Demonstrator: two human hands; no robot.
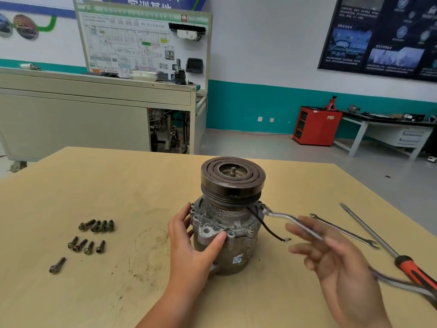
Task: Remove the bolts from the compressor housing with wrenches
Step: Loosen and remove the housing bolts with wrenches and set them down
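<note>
Your left hand (189, 245) clasps the upright grey metal compressor housing (236, 224), thumb across its front. Your right hand (331, 252), released, spreads its fingers beside the bent silver wrench (281, 215).

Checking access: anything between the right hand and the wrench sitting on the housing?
Nothing visible. The right hand is at the handle of the wrench; a black wire hangs from the compressor housing below it, not across it.
</note>
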